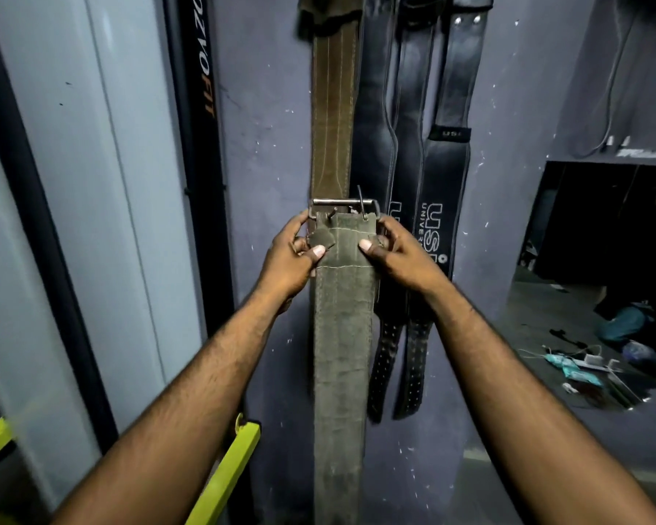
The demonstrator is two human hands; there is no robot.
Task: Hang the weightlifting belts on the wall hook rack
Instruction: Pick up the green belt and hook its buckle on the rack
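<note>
The olive belt (341, 335) looks like rough, matt suede with pale stitching; its buckle (343, 206) is dull, rusty metal. Above it, the brown belt (334, 119) seems worn leather. Right of it, black belts (413, 145) are smoother, faintly glossy.

A belt (341, 335) hangs upright before the wall (266, 145), its buckle (343, 206) at the top, with the left hand (292, 255) on its left edge and the right hand (402, 255) on its right. Behind and above it a second belt (334, 119) hangs on the wall, two more belts (413, 153) just to the right. A floor opening (591, 282) lies far right, a pillar (103, 183) far left.
</note>
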